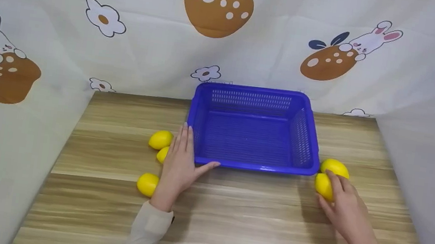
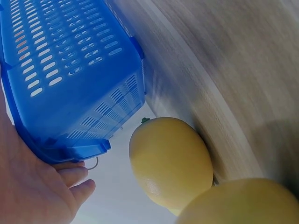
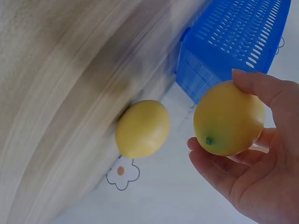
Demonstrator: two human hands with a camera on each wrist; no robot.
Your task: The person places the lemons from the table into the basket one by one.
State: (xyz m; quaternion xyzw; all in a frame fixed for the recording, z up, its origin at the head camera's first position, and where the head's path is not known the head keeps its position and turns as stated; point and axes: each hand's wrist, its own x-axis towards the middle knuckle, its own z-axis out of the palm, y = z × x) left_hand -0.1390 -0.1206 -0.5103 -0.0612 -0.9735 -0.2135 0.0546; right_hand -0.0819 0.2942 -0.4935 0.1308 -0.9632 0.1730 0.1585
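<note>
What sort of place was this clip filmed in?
Probably a makeshift recording booth: rabbit-print sheeting walls three sides of a wood-grain tabletop, and a blue basket stands against the back.

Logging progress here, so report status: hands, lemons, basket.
Right hand gripping one lemon. Left hand against the blue basket's left side. Second lemon beside held one. No obstruction visible above basket.

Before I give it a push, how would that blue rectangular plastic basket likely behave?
The blue rectangular plastic basket would probably slide rather than tip, since its bottom looks broad and flat. It's likely light for its size, given the rows of slots through its walls. It seems fairly stiff: its rim runs straight with the left hand against it.
</note>
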